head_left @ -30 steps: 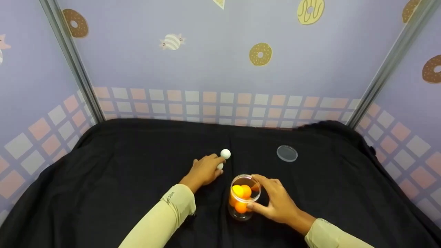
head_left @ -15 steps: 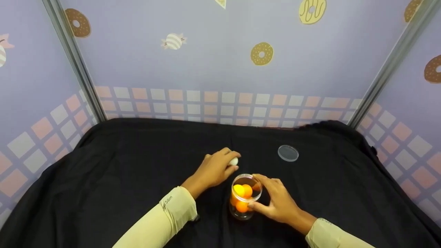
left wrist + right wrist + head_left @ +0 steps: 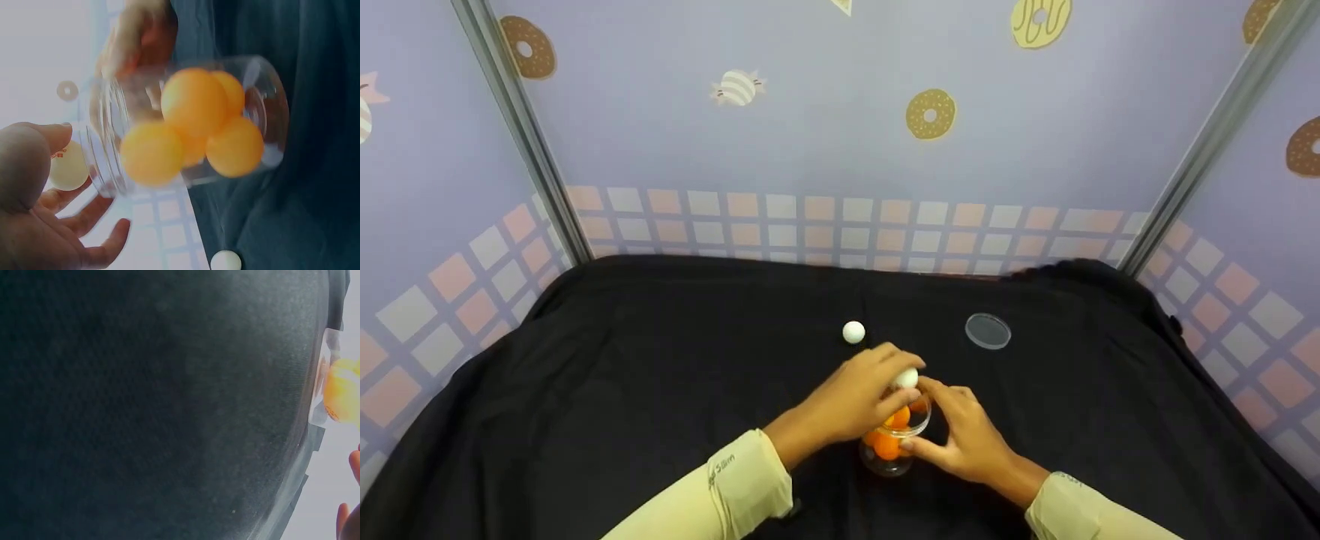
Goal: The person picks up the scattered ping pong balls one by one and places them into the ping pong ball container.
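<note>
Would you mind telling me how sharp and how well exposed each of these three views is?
Head view: evenly lit and sharp; the white ball in the left hand is crisp. Left wrist view: soft focus, washed out pale behind the jar and its orange balls. Right wrist view: almost all dark black cloth, with an overexposed strip at the right edge where the jar's orange blurs.

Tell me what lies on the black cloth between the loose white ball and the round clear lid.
Nothing: in the head view the black cloth is bare between the loose white ball and the round clear lid.
</note>
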A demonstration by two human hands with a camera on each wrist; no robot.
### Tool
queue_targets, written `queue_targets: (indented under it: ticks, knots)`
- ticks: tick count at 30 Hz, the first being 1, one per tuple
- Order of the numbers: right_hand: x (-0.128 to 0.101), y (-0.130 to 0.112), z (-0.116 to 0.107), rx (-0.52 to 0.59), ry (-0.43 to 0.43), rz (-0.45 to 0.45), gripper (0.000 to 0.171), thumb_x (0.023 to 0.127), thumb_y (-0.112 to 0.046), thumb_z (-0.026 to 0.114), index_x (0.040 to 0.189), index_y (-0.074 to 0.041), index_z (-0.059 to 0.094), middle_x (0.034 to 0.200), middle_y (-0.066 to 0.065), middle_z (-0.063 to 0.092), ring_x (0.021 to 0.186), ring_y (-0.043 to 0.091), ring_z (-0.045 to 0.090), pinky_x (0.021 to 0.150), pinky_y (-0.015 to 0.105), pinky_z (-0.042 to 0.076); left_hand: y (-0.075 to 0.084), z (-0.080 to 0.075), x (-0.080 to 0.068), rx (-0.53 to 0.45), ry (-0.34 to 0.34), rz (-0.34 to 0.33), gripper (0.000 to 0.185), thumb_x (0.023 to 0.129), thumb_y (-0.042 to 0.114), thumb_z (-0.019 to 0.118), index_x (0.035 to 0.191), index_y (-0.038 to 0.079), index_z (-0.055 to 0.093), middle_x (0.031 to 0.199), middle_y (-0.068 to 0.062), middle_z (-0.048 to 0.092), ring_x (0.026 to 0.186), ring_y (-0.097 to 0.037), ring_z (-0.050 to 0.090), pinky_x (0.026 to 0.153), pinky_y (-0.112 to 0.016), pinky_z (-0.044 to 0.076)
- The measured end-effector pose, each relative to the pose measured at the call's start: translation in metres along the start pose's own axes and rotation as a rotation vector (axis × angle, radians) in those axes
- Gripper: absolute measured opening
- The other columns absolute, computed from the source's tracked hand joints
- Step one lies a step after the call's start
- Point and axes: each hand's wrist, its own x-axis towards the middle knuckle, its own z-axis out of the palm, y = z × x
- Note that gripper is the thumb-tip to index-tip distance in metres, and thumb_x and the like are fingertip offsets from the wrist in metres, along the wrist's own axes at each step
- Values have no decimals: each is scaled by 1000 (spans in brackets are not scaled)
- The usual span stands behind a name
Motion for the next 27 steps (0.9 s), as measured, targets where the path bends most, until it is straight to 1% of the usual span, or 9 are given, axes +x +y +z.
queue_targets:
  ticks: [2,4,6,10,18,23,27]
  knots:
    - [0,0,0,0,5,-4,76,82,-53,80,145,-22,52,114,-15,67,97,7,64,90,40,46,4,3,-3,18,5,32,34,100,32,65,131,18,64,119,0,66,101,-16,62,90,-33,53]
    - [0,0,1,-3,9,-4,74,81,-53,80,143,-22,53,113,-17,66,97,5,63,90,40,46,7,6,-8,40,4,49,35,100,32,66,132,20,65,118,1,66,103,-18,60,93,-33,51]
    - [-1,0,1,0,11,-2,72,81,-54,80,142,-23,53,106,-21,63,92,3,61,89,39,46,9,10,-11,46,-3,45,36,100,33,66,134,23,63,118,2,65,107,-20,58,95,-35,50]
    - [-1,1,0,2,8,4,69,82,-54,79,140,-26,54,106,-22,63,90,0,60,88,38,45,10,13,-15,36,-9,13,39,100,34,65,138,30,60,119,3,64,112,-22,56,97,-39,52]
    - [-2,1,1,-4,5,5,69,83,-55,78,140,-26,54,106,-22,62,91,0,59,88,39,45,12,13,-16,34,-7,9,39,100,34,65,139,30,60,119,4,64,113,-21,56,95,-40,53]
    - [-1,1,0,-4,10,-2,66,83,-55,78,136,-25,55,102,-22,61,89,-1,58,87,39,45,13,12,-16,35,-10,3,39,100,34,65,139,31,60,119,4,64,113,-21,56,94,-40,54]
    - [-1,0,1,2,12,-8,67,82,-54,79,138,-26,55,100,-23,61,87,-2,57,87,39,45,13,12,-16,34,-11,0,39,99,34,66,138,31,60,118,5,64,113,-21,56,92,-39,54]
